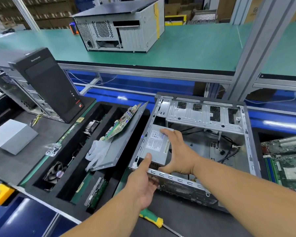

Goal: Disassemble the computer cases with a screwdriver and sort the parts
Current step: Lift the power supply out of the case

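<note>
1. The open computer case (202,134) lies on its side on the dark mat in front of the person, its bare interior facing up, with the grey power supply (156,144) seated in its near-left corner.
2. The right hand (176,151) reaches into the case from the right and grips the power supply: fingers curl over its far top edge, thumb along its near end.
3. The left hand (144,182) holds the case's near-left rim, thumb pressed flat on top by the supply's corner, fingers curled under the perforated wall.
4. The supply's top carries a printed white label; its text is too small to read.
5. A green-and-yellow-handled screwdriver (152,219) lies on the mat just below the left wrist, untouched.
6. Left of the case, a black foam tray (99,106) holds a fan, a circuit board and a tilted grey panel with a motherboard on it.
7. Further left stands a black tower (50,82) with "lenovo" on its front.
8. Another grey case (123,26) sits on the green shelf behind.
</note>
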Demonstrator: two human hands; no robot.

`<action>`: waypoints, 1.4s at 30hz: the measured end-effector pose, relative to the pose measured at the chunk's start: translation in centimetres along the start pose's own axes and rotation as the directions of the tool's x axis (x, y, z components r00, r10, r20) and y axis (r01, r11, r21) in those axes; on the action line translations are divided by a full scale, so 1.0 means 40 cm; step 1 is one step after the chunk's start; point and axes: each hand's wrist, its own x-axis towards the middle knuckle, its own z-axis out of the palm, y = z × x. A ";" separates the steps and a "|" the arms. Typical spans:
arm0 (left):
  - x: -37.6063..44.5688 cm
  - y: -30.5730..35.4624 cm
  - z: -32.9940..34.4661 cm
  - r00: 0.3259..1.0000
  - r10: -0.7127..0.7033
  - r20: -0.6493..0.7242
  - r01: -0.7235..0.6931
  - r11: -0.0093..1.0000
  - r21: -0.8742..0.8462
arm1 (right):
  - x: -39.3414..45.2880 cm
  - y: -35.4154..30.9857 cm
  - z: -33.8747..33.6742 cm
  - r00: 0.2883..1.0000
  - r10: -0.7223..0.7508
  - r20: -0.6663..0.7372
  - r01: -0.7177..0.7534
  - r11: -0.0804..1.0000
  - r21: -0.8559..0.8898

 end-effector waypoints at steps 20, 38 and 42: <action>0.011 -0.017 0.017 0.999 -0.008 -0.052 0.007 1.000 -0.017 | 0.005 -0.006 -0.009 0.997 0.036 0.071 -0.037 0.999 0.008; 0.006 -0.021 0.017 0.997 0.030 -0.069 -0.032 0.999 -0.028 | 0.016 -0.019 0.009 0.998 0.050 0.028 -0.048 0.997 -0.062; 0.005 -0.025 0.020 0.995 0.044 -0.086 -0.048 0.998 -0.040 | 0.016 -0.016 0.010 0.999 0.042 0.025 -0.040 0.997 -0.070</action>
